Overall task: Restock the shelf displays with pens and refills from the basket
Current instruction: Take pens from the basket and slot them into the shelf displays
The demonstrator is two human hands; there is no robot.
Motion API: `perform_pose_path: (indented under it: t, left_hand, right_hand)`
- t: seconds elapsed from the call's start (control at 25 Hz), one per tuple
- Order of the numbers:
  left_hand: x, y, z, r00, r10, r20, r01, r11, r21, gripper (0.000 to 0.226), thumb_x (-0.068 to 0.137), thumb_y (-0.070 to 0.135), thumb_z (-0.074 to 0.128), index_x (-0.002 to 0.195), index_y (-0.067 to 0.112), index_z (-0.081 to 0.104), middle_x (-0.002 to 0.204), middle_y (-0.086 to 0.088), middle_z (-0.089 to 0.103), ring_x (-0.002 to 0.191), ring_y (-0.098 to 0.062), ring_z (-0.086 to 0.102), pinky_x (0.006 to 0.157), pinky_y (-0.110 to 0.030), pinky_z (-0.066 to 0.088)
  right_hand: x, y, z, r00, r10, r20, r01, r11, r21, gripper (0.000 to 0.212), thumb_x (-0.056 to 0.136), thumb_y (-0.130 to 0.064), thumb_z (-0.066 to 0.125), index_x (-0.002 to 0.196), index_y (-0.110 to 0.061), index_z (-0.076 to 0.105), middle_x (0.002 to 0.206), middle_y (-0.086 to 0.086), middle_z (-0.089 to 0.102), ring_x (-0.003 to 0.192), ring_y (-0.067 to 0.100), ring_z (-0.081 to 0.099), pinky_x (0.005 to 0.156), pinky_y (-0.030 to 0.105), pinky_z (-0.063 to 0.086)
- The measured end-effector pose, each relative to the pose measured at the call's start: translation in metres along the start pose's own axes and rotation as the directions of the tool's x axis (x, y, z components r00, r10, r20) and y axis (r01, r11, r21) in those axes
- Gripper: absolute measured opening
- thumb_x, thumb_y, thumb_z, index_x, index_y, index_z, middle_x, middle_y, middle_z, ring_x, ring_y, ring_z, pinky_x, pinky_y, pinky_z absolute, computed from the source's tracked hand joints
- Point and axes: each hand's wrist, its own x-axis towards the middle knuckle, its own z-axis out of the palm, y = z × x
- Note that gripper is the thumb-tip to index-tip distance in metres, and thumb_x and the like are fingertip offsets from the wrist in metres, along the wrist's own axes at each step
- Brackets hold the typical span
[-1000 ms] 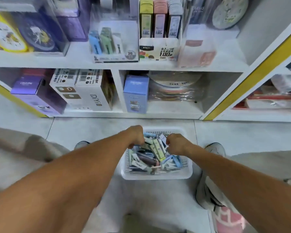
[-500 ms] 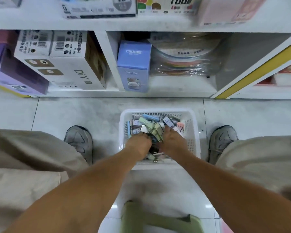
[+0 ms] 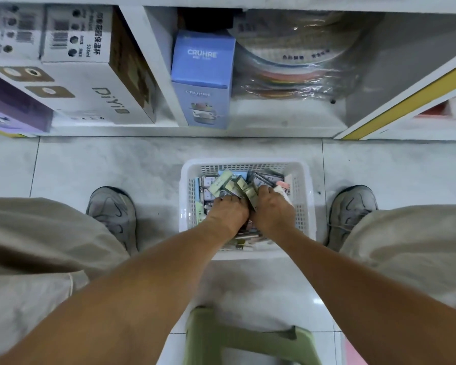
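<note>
Your left hand (image 3: 228, 210) and right hand (image 3: 271, 209) reach down side by side into the basket (image 3: 187, 196), fingers curled among its packs.

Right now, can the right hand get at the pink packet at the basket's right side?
Probably yes. The right hand is already in the basket, and the pink packet lies on top just beyond its fingers, nothing covering it.

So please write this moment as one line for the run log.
phase: picking | left hand: in white plastic basket | right hand: holds green packets | shelf: not restocked yet
</note>
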Motion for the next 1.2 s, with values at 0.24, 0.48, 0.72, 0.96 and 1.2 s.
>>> perform_pose_path:
  t: [0.24,0.48,0.72,0.96,1.2]
  left_hand:
    - [-0.002,-0.006,0.002,0.998,0.049,0.049,-0.049,0.999,0.003,0.039,0.088,0.012,0.065,0.124,0.005,0.055,0.124,-0.016,0.059,0.118,-0.033,0.053,0.103,-0.046,0.044]
    - [-0.004,-0.018,0.007,0.984,0.138,0.112,-0.126,0.987,-0.104,0.034,0.085,0.022,0.071,0.116,0.008,0.064,0.120,-0.012,0.059,0.114,-0.029,0.051,0.097,-0.040,0.047]
    - [-0.008,-0.039,-0.013,0.976,0.174,0.130,-0.117,0.925,-0.361,0.031,0.091,0.020,0.064,0.117,0.007,0.053,0.110,-0.014,0.065,0.088,-0.024,0.059,0.072,-0.029,0.043]
    - [-0.023,-0.046,-0.028,0.974,-0.089,0.210,0.224,0.529,-0.818,0.028,0.084,0.025,0.069,0.104,0.010,0.057,0.083,-0.007,0.068,0.065,-0.016,0.062,0.055,-0.024,0.046]
    - [-0.039,-0.023,-0.029,0.887,-0.194,0.418,0.435,0.054,-0.899,0.021,0.074,0.012,0.069,0.092,0.002,0.062,0.058,-0.008,0.060,0.044,-0.019,0.051,0.046,-0.026,0.039]
  right_hand:
    - [0.006,0.004,0.000,0.996,-0.001,0.088,0.002,1.000,-0.013,0.032,0.079,-0.041,0.067,0.098,-0.019,0.052,0.087,0.000,0.066,0.072,0.021,0.055,0.056,0.027,0.036]
    - [0.008,0.015,-0.010,0.988,-0.006,0.157,-0.014,0.992,0.122,0.030,0.078,-0.044,0.064,0.095,-0.023,0.053,0.082,-0.001,0.062,0.073,0.022,0.060,0.063,0.030,0.050]
    - [0.010,0.033,-0.040,0.973,0.027,0.229,-0.116,0.915,0.387,0.016,0.081,-0.025,0.066,0.093,-0.022,0.056,0.076,-0.004,0.061,0.072,0.018,0.063,0.055,0.025,0.045]
    - [-0.005,0.038,-0.055,0.934,0.046,0.353,-0.280,0.705,0.651,0.010,0.078,-0.014,0.066,0.087,-0.011,0.067,0.067,0.004,0.066,0.050,0.012,0.056,0.044,0.023,0.043]
    - [-0.017,0.029,-0.044,0.916,0.134,0.378,-0.370,0.646,0.668,0.012,0.076,-0.016,0.066,0.087,-0.013,0.072,0.068,0.003,0.071,0.055,0.011,0.061,0.050,0.024,0.046]
